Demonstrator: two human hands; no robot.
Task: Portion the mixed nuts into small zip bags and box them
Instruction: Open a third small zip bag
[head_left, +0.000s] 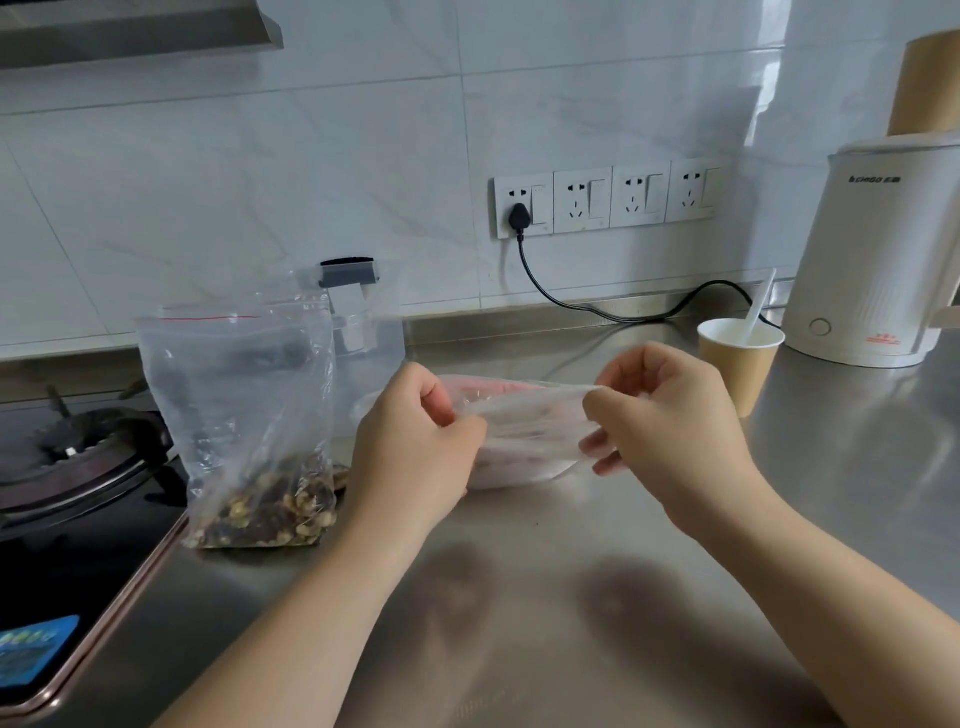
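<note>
You are pinching a small zip bag (530, 421) with your left hand (415, 447) and right hand (670, 415), pulling its mouth apart for filling; the nuts (265, 514) are waiting in the big bag (239, 395) at the counter's (571, 597) left edge.

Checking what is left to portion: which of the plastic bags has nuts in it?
The large zip bag standing by the stove, nuts at its bottom. The small bag pinched between the left hand and right hand looks empty.

white ribbed plastic electric kettle (862, 260) | dark brand mark showing near top, reading roughly "CHIGO" | small red print sitting low on body, unreadable
</note>
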